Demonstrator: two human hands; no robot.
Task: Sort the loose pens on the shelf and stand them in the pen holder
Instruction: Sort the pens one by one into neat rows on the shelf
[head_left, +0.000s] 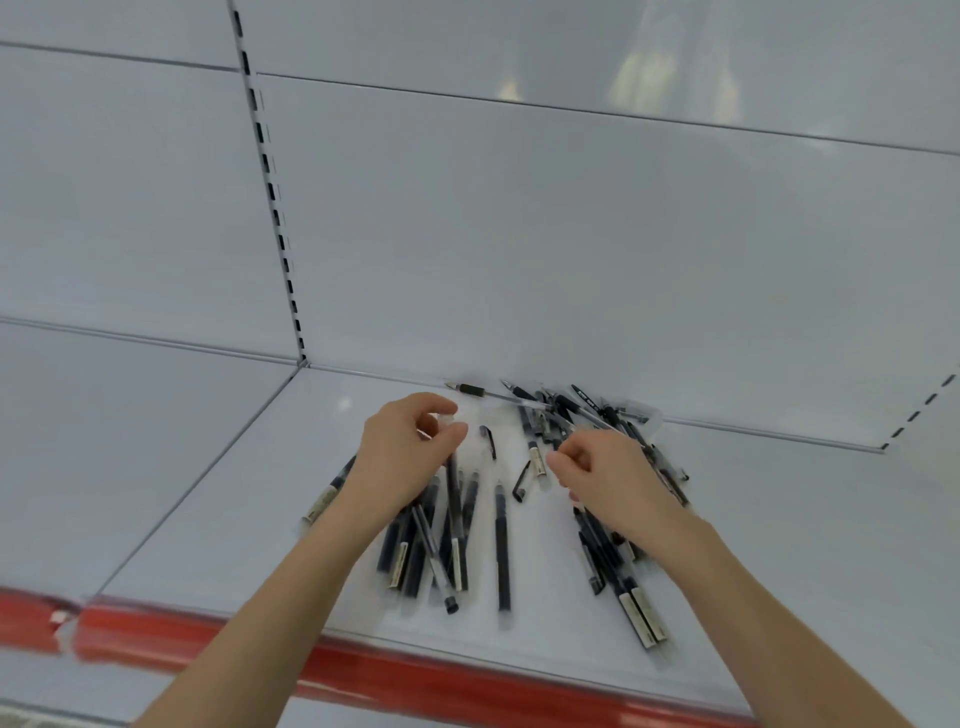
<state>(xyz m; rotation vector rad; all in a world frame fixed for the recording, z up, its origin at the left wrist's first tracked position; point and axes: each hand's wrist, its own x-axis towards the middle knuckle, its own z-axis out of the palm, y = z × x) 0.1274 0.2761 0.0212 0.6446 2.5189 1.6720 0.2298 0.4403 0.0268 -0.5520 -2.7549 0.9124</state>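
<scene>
Several black pens lie loose on the white shelf (249, 519). One cluster (415, 551) sits under my left wrist, a single pen (502, 551) lies in the middle, and another cluster (618, 571) lies under my right forearm. A tangled pile (561, 408) rests against the back panel. My left hand (405, 452) pinches the upper end of a pen (454, 488) between thumb and fingers. My right hand (608, 475) hovers over the pile with its fingers curled; whether they hold anything is hidden. Two loose black caps (488, 441) (521, 483) lie between my hands.
A red price strip (363, 670) runs along the shelf's front edge. The white back panel (571, 249) stands behind the pens, with a slotted upright (270, 197) at the left. One more pen (327, 493) lies left of my left wrist. A blurred clear plastic shape (644, 413) sits in the rear pile.
</scene>
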